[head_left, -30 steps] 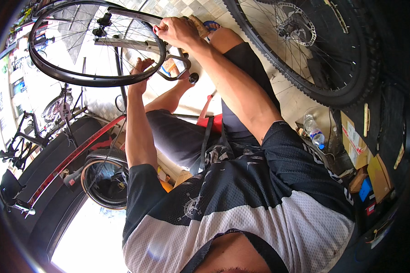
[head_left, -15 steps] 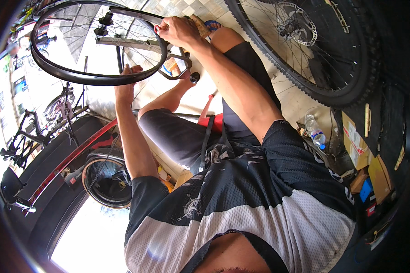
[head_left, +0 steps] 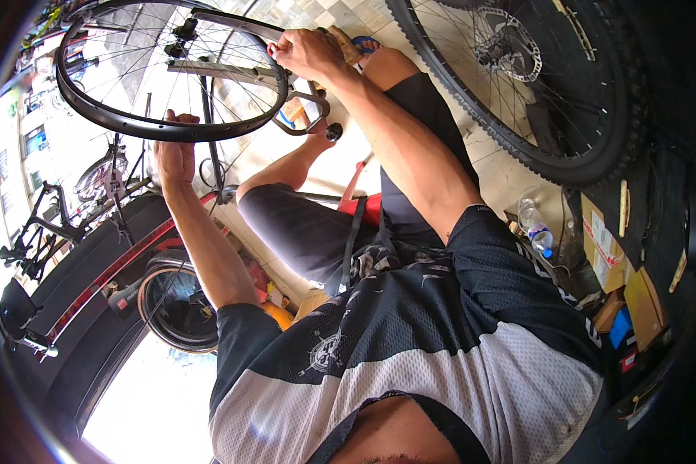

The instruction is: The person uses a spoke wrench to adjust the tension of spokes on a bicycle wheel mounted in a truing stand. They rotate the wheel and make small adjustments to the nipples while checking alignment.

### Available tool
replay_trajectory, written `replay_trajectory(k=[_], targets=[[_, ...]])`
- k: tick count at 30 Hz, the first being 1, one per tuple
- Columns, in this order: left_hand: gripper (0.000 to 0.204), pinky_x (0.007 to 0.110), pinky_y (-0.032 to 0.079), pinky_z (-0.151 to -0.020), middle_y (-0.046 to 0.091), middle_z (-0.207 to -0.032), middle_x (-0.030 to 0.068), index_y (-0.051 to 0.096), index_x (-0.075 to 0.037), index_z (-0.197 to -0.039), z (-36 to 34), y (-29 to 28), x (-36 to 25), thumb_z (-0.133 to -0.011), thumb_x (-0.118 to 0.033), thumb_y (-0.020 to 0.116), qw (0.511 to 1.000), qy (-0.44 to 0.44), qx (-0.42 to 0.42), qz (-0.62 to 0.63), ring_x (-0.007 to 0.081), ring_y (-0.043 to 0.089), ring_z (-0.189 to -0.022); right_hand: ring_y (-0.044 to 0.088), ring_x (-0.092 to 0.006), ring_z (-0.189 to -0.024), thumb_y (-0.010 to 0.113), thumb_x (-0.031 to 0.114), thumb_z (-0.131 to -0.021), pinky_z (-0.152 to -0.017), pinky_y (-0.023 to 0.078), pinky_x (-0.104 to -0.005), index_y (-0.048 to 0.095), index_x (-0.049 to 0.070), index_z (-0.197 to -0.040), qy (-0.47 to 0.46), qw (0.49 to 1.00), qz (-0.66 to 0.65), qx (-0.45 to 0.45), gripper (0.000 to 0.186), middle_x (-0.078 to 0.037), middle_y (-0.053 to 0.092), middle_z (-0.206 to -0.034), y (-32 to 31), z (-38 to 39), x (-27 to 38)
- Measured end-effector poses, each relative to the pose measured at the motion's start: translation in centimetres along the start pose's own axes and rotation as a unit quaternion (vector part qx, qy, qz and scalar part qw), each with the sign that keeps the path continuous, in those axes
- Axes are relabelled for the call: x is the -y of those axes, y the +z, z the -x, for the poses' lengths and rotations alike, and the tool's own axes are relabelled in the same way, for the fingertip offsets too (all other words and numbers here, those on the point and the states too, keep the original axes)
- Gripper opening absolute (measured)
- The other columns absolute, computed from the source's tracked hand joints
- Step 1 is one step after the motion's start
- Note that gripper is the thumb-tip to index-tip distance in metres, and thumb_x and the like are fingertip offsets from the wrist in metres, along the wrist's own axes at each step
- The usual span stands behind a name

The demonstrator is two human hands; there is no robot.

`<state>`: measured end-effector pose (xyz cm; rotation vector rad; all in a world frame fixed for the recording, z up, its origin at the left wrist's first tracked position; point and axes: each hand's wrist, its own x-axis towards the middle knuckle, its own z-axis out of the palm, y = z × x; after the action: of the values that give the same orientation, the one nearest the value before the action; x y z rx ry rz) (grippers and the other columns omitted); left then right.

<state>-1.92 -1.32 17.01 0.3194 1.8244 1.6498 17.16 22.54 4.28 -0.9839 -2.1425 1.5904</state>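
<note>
A bare black bicycle wheel rim [head_left: 131, 127] with spokes and a black hub [head_left: 182, 39] sits in a metal stand [head_left: 232, 71] at upper left. My left hand [head_left: 175, 147] has its fingers wrapped on the rim's lower left part. My right hand [head_left: 305, 54] is closed at the rim's right side, beside the stand's upper arm, with a small reddish bit between thumb and finger that I cannot make out.
A tyred wheel with disc rotor [head_left: 506, 50] stands at right. Black bike frames [head_left: 42, 232], a red tube [head_left: 116, 286] and another wheel [head_left: 178, 313] lie left. A plastic bottle [head_left: 535, 228] and cardboard [head_left: 642, 301] lie right. My bent legs are below the stand.
My left hand has moved leftward along the rim's lower edge, from near the stand to the lower left part. My right hand has shifted very slightly rightward, still closed in much the same place.
</note>
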Motion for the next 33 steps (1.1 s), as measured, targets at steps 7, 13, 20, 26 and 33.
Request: replay_trajectory(k=[7,13,20,26,33], targets=[[0.026,0.035,0.049,-0.084,0.066,-0.096,0.0104,0.060,-0.002,-0.107,-3.8,-1.5,9.3,-0.105,-0.027,0.054,0.991,-0.088,-0.066,0.077,0.0240,0.061,-0.090,0.073,-0.0265,-0.081,0.072,0.030,-0.084,-0.079,0.055,-0.0406,0.074,0.009,-0.094,-0.005,1.000,-0.011,0.000,0.023,-0.011,0.075,-0.085,0.1,-0.1,0.1],[0.044,0.031,0.056,-0.090,0.066,-0.122,0.0211,0.054,0.008,-0.132,-4.8,1.8,17.6,-0.101,-0.023,0.061,0.984,-0.180,-0.011,-0.005,0.0216,0.066,-0.098,0.073,-0.0273,-0.082,0.072,0.030,-0.084,-0.081,0.055,-0.0400,0.074,0.008,-0.094,-0.004,1.000,-0.008,-0.005,0.024,-0.012,0.075,-0.087,0.0,0.0,0.0],[0.042,0.027,0.057,-0.078,0.069,-0.116,0.0142,0.060,0.004,-0.125,-4.0,2.5,16.7,-0.100,-0.029,0.064,0.983,-0.172,0.002,-0.061,0.0178,0.069,-0.092,0.073,-0.0270,-0.082,0.072,0.029,-0.083,-0.081,0.056,-0.0398,0.074,0.009,-0.095,-0.008,1.000,-0.011,-0.005,0.024,-0.011,0.076,-0.088,0.2,-0.2,-0.1],[0.031,0.024,0.054,-0.077,0.071,-0.093,0.0083,0.068,0.003,-0.107,-1.9,2.0,12.6,-0.099,-0.027,0.066,0.989,-0.132,0.027,-0.067,0.0136,0.067,-0.086,0.073,-0.0256,-0.080,0.071,0.030,-0.084,-0.078,0.056,-0.0397,0.074,0.010,-0.093,-0.008,1.000,-0.008,-0.004,0.023,-0.010,0.076,-0.086,0.3,-0.2,-0.2],[0.025,0.034,0.056,-0.085,0.067,-0.093,0.0092,0.062,0.003,-0.113,-0.2,0.8,6.4,-0.101,-0.018,0.060,0.997,-0.065,0.000,-0.035,0.0219,0.068,-0.085,0.073,-0.0244,-0.079,0.070,0.031,-0.085,-0.077,0.056,-0.0398,0.073,0.010,-0.094,0.025,0.999,-0.020,0.020,0.023,-0.009,0.075,-0.085,0.5,-0.1,-0.2]])
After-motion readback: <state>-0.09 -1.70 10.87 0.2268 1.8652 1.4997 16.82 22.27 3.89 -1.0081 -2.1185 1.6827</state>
